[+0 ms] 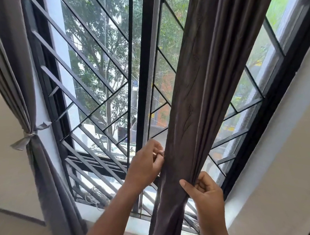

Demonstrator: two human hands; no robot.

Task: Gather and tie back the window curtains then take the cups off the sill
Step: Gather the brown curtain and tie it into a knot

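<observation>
Our left hand [147,161] pinches the left edge of the gathered right curtain [199,98]; our right hand [204,191] grips its right edge. The left curtain [18,87] hangs tied, the window [100,75] open between them.

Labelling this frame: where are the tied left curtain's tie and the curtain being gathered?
tie [29,135]: head view, on its knot.
gathered curtain [194,105]: head view, mid-bundle, above both hands.
</observation>
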